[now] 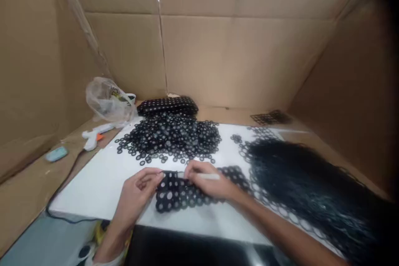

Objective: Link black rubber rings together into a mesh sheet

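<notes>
A black panel made of linked rings (187,197) lies on the white board in front of me. My left hand (137,191) pinches the panel's upper left corner between thumb and forefinger. Closed around a white pen-like tool (210,176), my right hand (207,181) rests over the panel's upper edge. The tool's tip points left, toward my left fingers; its exact kind is not clear. Just beyond both hands spreads a heap of loose black rings (174,137).
A rolled black ringed piece (168,106) sits behind the heap. To the right lies a large dark mass of linked rings (299,174). On the left are a glue gun (92,139) with a cord, a light-blue object (56,154) and a plastic bag (107,97). Cardboard walls (199,50) surround the white board (90,187).
</notes>
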Action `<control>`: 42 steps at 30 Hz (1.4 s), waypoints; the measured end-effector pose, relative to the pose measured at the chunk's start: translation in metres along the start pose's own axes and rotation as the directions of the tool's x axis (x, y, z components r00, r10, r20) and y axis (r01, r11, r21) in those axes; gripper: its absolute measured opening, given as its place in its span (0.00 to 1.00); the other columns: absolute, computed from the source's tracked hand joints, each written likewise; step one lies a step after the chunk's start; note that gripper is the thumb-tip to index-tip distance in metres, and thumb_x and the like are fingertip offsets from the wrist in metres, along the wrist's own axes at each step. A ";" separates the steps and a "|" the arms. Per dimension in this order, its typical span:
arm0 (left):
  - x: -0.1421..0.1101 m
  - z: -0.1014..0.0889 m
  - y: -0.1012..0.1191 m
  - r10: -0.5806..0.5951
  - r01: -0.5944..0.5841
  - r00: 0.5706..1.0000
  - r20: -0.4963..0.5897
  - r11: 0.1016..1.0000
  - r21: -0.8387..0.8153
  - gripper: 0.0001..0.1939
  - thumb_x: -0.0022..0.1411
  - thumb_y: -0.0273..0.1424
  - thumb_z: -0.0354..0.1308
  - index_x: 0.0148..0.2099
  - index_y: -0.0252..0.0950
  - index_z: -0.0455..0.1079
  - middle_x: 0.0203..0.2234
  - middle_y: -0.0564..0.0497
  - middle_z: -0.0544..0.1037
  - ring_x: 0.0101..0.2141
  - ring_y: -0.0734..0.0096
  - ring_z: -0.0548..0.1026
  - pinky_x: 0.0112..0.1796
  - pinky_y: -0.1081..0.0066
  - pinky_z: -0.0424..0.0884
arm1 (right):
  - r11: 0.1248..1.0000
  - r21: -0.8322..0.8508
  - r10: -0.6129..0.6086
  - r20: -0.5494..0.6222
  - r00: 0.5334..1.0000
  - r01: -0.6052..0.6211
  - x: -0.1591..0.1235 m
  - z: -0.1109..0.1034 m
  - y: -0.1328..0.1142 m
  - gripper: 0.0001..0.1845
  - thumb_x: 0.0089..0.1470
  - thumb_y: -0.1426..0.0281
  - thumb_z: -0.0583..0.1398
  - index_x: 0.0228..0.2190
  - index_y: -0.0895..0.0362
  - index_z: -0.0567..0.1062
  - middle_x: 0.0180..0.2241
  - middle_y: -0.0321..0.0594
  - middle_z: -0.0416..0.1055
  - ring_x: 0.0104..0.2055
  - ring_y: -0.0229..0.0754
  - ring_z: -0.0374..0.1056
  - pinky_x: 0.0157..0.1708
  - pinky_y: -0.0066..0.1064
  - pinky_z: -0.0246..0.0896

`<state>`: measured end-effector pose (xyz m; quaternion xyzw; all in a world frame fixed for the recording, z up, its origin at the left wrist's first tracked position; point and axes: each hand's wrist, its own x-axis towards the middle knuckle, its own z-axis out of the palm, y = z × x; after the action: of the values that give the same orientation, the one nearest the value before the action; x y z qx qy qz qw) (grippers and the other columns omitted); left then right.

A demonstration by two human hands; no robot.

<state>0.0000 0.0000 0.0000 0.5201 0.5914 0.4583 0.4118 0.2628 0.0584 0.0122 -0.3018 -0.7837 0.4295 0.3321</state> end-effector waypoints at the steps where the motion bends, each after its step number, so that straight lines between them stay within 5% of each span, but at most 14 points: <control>1: 0.000 0.000 0.000 0.013 -0.013 1.000 -0.002 1.000 -0.007 0.25 0.59 0.53 0.72 0.44 0.37 0.80 0.35 0.47 0.84 0.35 0.65 0.79 0.36 0.72 0.72 | 1.000 0.001 0.009 0.004 1.000 -0.009 0.000 0.001 0.001 0.10 0.67 0.73 0.58 0.39 0.55 0.81 0.38 0.36 0.80 0.39 0.40 0.75 0.41 0.28 0.65; 7: 0.005 0.003 0.001 0.148 -0.151 0.989 0.030 0.968 0.198 0.23 0.68 0.55 0.62 0.48 0.40 0.78 0.32 0.51 0.82 0.34 0.63 0.79 0.36 0.70 0.71 | 0.995 0.073 0.075 -0.021 0.997 -0.074 0.000 0.010 0.001 0.11 0.65 0.76 0.58 0.38 0.55 0.81 0.36 0.36 0.79 0.36 0.39 0.73 0.37 0.27 0.63; 12: 0.017 0.008 -0.003 0.115 -0.151 0.988 0.107 0.886 0.438 0.24 0.64 0.57 0.66 0.50 0.45 0.82 0.39 0.52 0.86 0.38 0.57 0.82 0.40 0.66 0.74 | 0.994 0.074 0.083 -0.029 0.996 -0.081 -0.002 0.002 -0.010 0.10 0.63 0.77 0.58 0.39 0.55 0.80 0.36 0.35 0.78 0.37 0.39 0.73 0.38 0.27 0.63; 18: 0.020 0.009 -0.007 0.191 -0.232 0.972 0.139 0.880 0.414 0.19 0.67 0.54 0.64 0.47 0.45 0.81 0.46 0.50 0.86 0.47 0.55 0.83 0.49 0.64 0.75 | 0.979 0.011 0.200 0.129 0.971 -0.203 0.006 -0.028 -0.019 0.09 0.60 0.78 0.58 0.34 0.55 0.78 0.28 0.31 0.74 0.29 0.36 0.69 0.30 0.25 0.60; 26: 0.016 0.014 -0.012 0.150 -0.192 0.980 0.133 0.893 0.406 0.20 0.71 0.54 0.58 0.50 0.45 0.76 0.47 0.51 0.85 0.51 0.53 0.82 0.52 0.62 0.74 | 0.966 0.174 0.198 -0.016 0.980 -0.192 0.000 -0.016 0.010 0.08 0.61 0.75 0.59 0.31 0.56 0.76 0.26 0.31 0.71 0.26 0.35 0.67 0.27 0.24 0.59; 34: 0.018 0.011 -0.012 0.117 -0.164 0.980 0.161 0.932 0.325 0.21 0.69 0.55 0.61 0.47 0.44 0.77 0.45 0.51 0.85 0.51 0.53 0.80 0.47 0.66 0.73 | 1.000 -0.007 -0.025 0.001 1.000 0.025 -0.003 -0.013 0.006 0.13 0.61 0.79 0.60 0.40 0.54 0.82 0.42 0.37 0.84 0.45 0.42 0.79 0.47 0.31 0.68; 39: 0.017 0.010 -0.014 0.116 -0.140 0.989 0.091 0.934 0.328 0.24 0.67 0.57 0.61 0.49 0.43 0.77 0.48 0.49 0.85 0.53 0.50 0.79 0.49 0.63 0.73 | 0.953 0.251 0.190 -0.066 0.979 -0.168 -0.006 -0.021 0.004 0.10 0.59 0.78 0.58 0.31 0.56 0.78 0.29 0.33 0.76 0.28 0.36 0.71 0.28 0.24 0.61; 42: 0.018 0.009 -0.015 0.099 -0.123 0.991 0.088 0.933 0.339 0.25 0.67 0.58 0.61 0.49 0.42 0.77 0.49 0.48 0.85 0.53 0.48 0.79 0.47 0.63 0.74 | 0.951 0.252 0.206 -0.082 0.975 -0.180 -0.010 -0.028 0.005 0.09 0.57 0.79 0.58 0.29 0.57 0.76 0.27 0.32 0.71 0.27 0.34 0.67 0.27 0.24 0.58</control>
<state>0.0034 0.0185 -0.0167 0.6321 0.6174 0.3523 0.3084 0.2917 0.0668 0.0168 -0.3566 -0.6730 0.5357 0.3646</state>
